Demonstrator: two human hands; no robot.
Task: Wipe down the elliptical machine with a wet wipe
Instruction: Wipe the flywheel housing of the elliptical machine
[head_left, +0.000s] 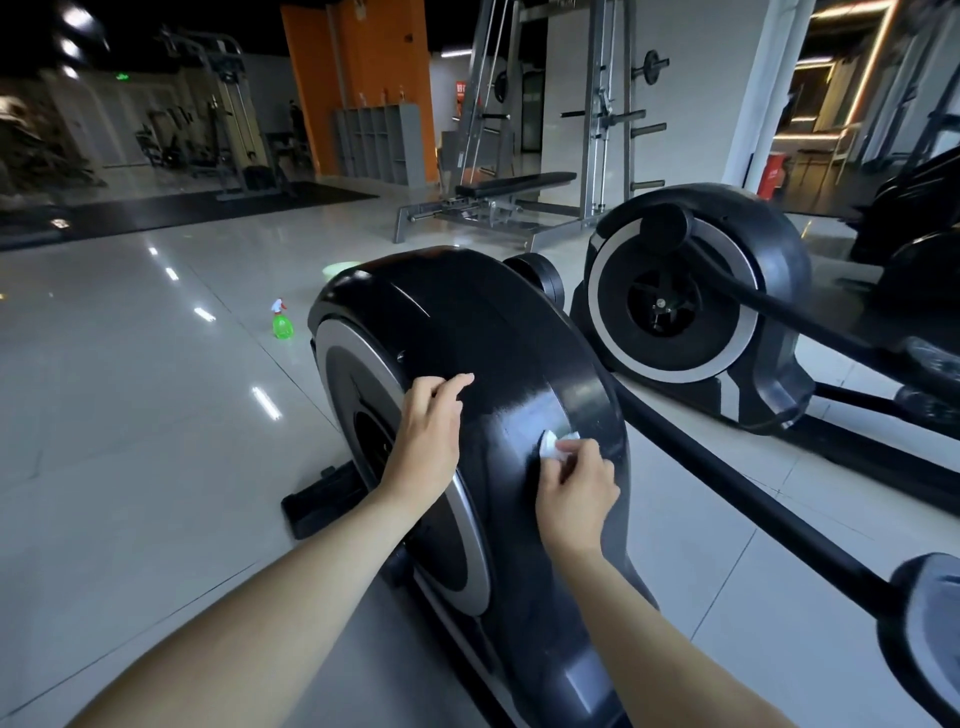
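Observation:
The elliptical machine's black rounded flywheel housing (467, 332) fills the middle of the view, with a silver ring on its left side. My right hand (576, 496) pinches a small bunched white wet wipe (553, 442) and holds it against the housing's top right surface, where a damp sheen shows. My left hand (428, 434) rests on the housing's left edge, fingers loosely bent and the index finger stretched over the black top. It holds nothing.
A black pedal arm (737, 496) runs right of the housing to a foot pedal (924, 618). A second elliptical (691, 291) stands behind on the right. A green spray bottle (282, 323) sits on the tiled floor at left. A bench and rack (519, 187) stand farther back.

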